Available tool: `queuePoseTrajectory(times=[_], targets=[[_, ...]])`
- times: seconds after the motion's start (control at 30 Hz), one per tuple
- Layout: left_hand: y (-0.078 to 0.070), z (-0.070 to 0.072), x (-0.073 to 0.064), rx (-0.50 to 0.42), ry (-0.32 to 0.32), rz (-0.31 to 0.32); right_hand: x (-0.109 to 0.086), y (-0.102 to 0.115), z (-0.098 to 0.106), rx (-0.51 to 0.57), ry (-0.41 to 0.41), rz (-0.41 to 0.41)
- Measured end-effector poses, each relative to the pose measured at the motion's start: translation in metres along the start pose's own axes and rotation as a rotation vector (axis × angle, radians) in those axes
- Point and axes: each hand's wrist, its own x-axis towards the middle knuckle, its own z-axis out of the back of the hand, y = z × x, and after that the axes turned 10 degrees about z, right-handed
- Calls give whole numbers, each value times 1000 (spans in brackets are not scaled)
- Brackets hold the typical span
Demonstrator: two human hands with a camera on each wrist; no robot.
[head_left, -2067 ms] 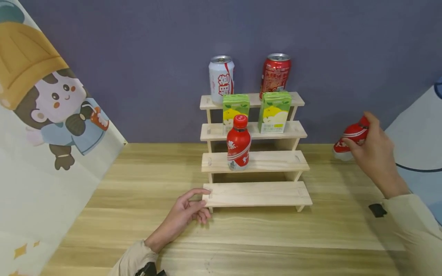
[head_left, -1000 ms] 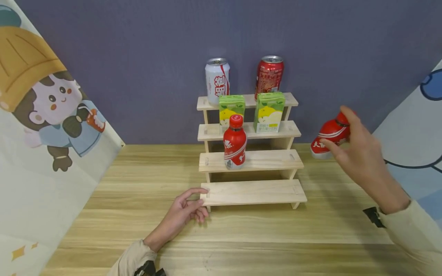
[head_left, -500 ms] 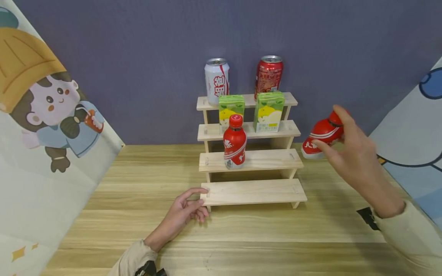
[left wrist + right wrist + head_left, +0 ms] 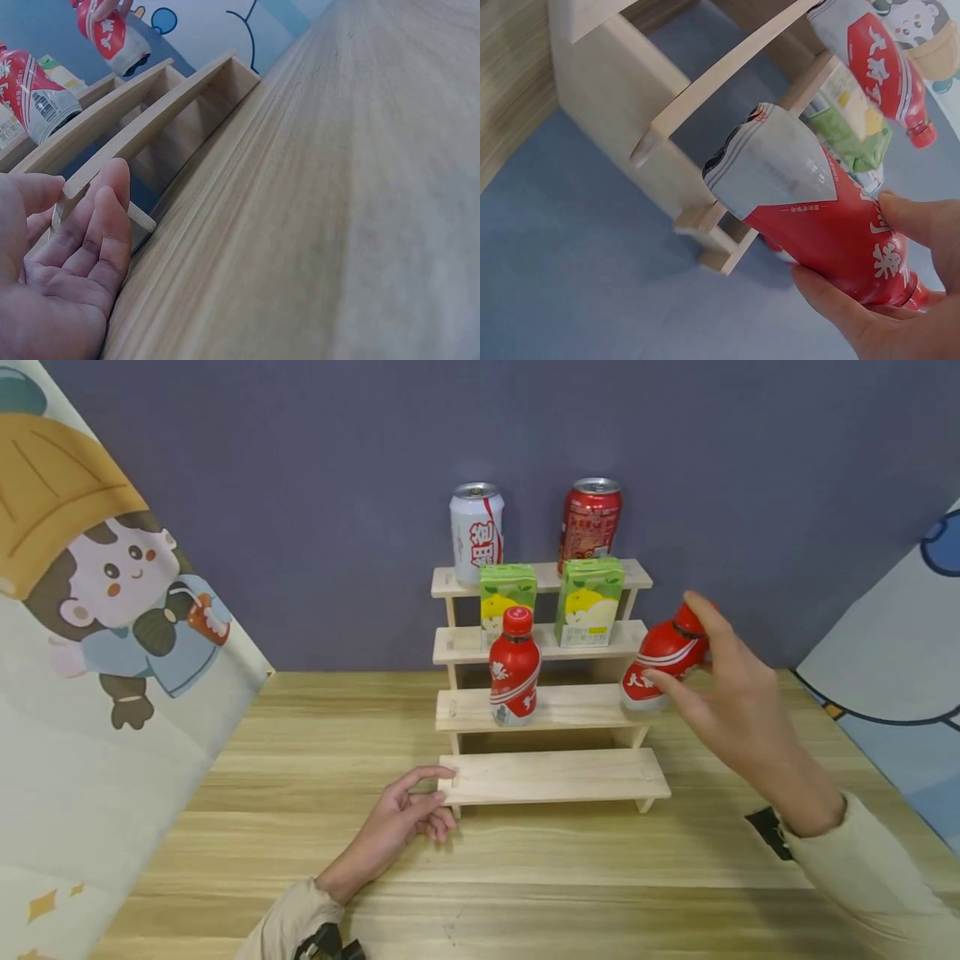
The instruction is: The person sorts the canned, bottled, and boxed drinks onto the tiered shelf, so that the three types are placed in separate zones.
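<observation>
A four-step wooden display shelf [image 4: 555, 777] stands on the table. At the left end of its lowest step, my left hand [image 4: 397, 818] pinches the board between thumb and fingers. My right hand [image 4: 738, 718] holds a red drink bottle [image 4: 663, 656] with a white base, tilted, its cap up and to the right. This bottle is at the right end of the second step from the bottom; in the right wrist view its base [image 4: 772, 161] looks apart from the board. A matching red bottle [image 4: 515, 672] stands upright on the left part of that same step.
Two green juice cartons [image 4: 590, 606] stand on the third step. The top step bears a white can [image 4: 477, 535] and a red can [image 4: 591, 522]. A dark blue-grey wall [image 4: 337, 527] rises behind, with cartoon-printed panels [image 4: 97, 777] at the sides.
My right hand has carried the tilted bottle leftward, from beside the right panel to the shelf's second step. The left hand has kept its place on the lowest step.
</observation>
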Motion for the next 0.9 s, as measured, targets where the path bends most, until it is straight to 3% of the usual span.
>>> queuePoseTrajectory(times=[0.43,0.9], targets=[[-2,-1,0,4,0,-9,7,17,-26,64,110,6],[0,-1,2,-2,-5,-23,3,11,-45,93,67,-36]])
